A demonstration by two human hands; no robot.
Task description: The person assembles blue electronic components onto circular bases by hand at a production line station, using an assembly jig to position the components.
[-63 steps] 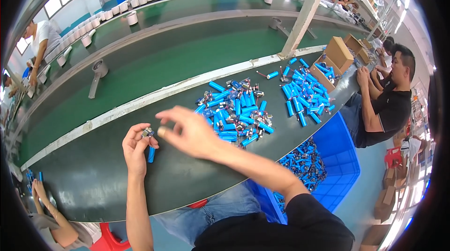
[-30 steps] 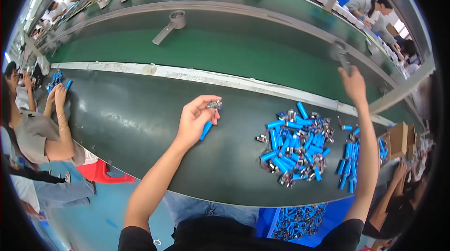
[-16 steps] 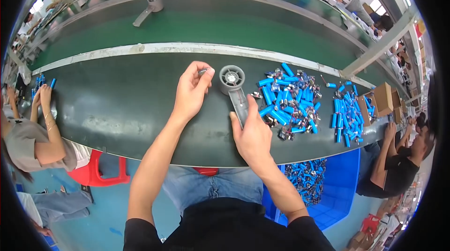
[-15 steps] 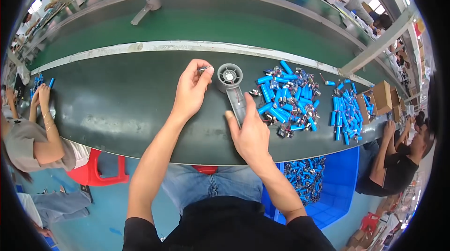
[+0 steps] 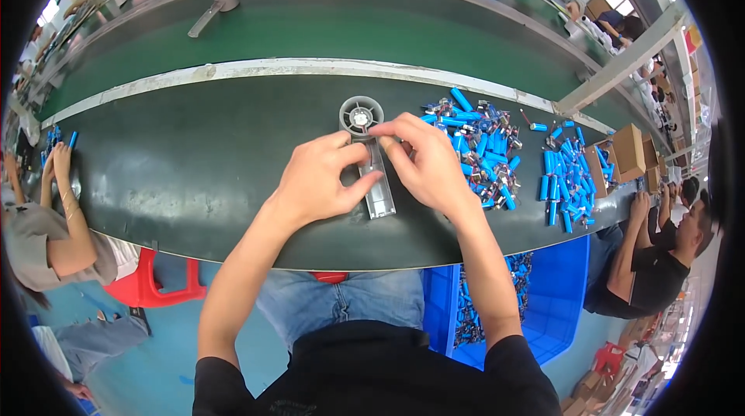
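A grey plastic fan body, with a round head and a straight handle, lies on the dark green bench in front of me. My left hand rests on the handle's left side with the thumb pressed against it. My right hand reaches over the handle from the right, fingertips pinched near the round head. Whether a small part sits between the fingers is hidden. A heap of blue cylindrical cells with wired parts lies just right of my right hand.
A second heap of blue cells and small cardboard boxes lie further right. A blue crate holding cells stands under the bench edge. Co-workers sit at left and right. Another fan body rides the far conveyor.
My right hand has moved from the lower handle up to the top of the fan body beside my left hand. Both hands now close on the handle together.
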